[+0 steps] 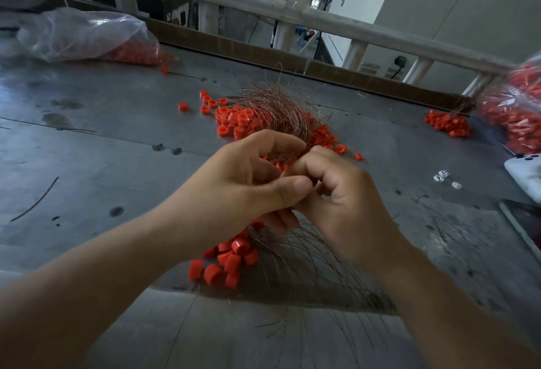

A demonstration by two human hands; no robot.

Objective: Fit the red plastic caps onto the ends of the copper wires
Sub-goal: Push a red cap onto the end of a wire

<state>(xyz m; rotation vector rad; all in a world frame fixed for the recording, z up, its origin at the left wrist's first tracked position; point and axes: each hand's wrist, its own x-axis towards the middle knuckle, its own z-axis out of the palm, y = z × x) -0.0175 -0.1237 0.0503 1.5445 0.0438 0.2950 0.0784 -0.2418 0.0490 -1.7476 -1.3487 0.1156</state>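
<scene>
Clamping copper wires (278,108) in curled left hand (243,181), pinching them alongside with right hand (336,193); seemingly mid-fitting. Loose red caps (234,120) just beyond the grip, capped ends (231,260) beneath. Next: press cap squarely home.

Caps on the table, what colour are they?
The caps are red, best seen in head view.

Hands: two, left hand (243,175) and right hand (345,193). Plastic bags: two, left bag (87,35) and right bag (515,111). Red caps (234,120): three heaps plus strays, too many to count. Copper wires (278,105): one bundle, strands uncountable. Clear pieces (444,174): three. Flat devices: two, white device (524,169) and dark device (524,219).
</scene>
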